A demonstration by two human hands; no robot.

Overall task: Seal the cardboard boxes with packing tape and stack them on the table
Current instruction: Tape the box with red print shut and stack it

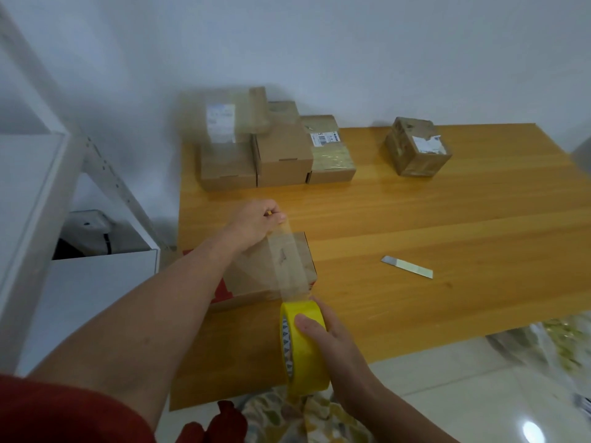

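- Packing tape roll [303,346], yellow, is held on edge above the near edge of the table [463,219], its core facing left.
- The right hand [332,342] grasps the roll: the thumb lies across its outer face and the other fingers wrap round the far side, out of view.
- The left hand [256,220] is clenched on the free end of the tape, pinching it between thumb and forefinger.
- A clear tape strip [287,263] runs taut from the left hand down to the roll and hangs over the box below. Whether the strip touches the lid cannot be told.
- The cardboard box [252,282] being worked on lies flat at the near left of the table, under the left forearm. It carries red print on its near left side.
- A row of boxes [281,155] stands side by side at the far left of the table, close to the wall. The leftmost is blurred; two bear white labels.
- A single box [415,148] with a torn white label stands well apart from the row, at the far centre of the table.
- A flat metal blade [406,266] lies on the table to the right of the worked box, apart from both hands.
- A white shelf unit [32,187] stands just left of the table.
- A red sleeve [64,410] covers the left upper arm.
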